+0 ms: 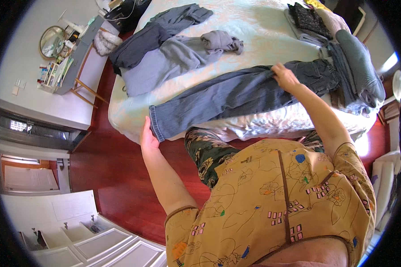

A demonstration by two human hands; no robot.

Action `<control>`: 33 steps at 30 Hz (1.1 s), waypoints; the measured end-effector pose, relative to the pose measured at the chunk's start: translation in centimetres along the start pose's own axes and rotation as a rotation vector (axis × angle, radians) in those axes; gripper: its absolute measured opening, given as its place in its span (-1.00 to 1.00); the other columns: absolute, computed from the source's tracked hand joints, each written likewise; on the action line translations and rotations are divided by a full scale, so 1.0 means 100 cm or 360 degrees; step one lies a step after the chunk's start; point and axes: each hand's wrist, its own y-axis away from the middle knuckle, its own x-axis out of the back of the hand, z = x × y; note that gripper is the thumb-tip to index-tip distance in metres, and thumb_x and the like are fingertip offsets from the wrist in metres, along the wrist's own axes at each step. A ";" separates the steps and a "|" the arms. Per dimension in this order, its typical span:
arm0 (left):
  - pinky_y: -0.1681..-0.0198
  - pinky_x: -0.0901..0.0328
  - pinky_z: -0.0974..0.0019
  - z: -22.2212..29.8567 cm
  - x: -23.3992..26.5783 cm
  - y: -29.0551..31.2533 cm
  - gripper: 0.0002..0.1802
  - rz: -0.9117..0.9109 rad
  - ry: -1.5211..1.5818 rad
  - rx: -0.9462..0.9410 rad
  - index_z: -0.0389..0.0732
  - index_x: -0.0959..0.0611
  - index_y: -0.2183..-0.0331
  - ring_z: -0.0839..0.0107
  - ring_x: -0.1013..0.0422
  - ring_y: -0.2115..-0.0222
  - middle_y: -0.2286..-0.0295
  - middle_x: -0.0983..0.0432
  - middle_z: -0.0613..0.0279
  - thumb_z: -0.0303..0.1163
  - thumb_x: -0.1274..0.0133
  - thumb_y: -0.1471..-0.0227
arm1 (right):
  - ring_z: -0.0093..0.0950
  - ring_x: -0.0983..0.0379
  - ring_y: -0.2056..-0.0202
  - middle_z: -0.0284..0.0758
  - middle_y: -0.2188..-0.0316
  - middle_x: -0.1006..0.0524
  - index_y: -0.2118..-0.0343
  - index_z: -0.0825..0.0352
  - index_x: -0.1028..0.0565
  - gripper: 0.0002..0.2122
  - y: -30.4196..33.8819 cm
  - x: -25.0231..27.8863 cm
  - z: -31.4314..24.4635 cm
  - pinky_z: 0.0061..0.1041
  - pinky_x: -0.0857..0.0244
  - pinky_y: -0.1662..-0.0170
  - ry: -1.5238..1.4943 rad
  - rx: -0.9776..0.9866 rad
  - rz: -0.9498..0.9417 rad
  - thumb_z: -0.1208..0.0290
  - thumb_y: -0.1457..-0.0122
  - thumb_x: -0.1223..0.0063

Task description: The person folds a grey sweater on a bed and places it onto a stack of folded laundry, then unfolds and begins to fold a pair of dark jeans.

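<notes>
A pair of blue-grey jeans (pixel 218 95) lies lengthwise across the near side of the bed, folded so the legs lie together. The hem points left and the waist right. Beside the hem, my left hand (pixel 149 135) is upright with its fingers stretched out, touching the cuff's edge. Farther right, my right hand (pixel 286 78) has its fingers bent over the far edge of the jeans, gripping the cloth near the upper leg. The undersides of its fingertips are hidden.
Grey trousers (pixel 169 64) and dark garments (pixel 142 44) lie at the bed's far left. Folded clothes (pixel 358 66) are stacked at the right, with a black garment (pixel 308 20) behind. A desk (pixel 75 58) with a round mirror stands left; white drawers (pixel 98 247) stand lower left.
</notes>
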 end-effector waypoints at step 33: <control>0.43 -0.32 0.21 -0.013 -0.156 0.143 -0.85 0.0551 -0.1752 -0.1306 -0.24 -0.46 0.27 0.16 -0.46 0.51 0.49 -0.49 0.03 -0.48 -0.02 -0.06 | -0.14 -0.43 0.50 -0.12 0.53 -0.39 0.44 0.41 -0.29 -0.84 0.021 0.060 -0.305 -0.29 -0.27 0.48 -0.0816 0.1111 0.0277 0.60 0.06 -0.04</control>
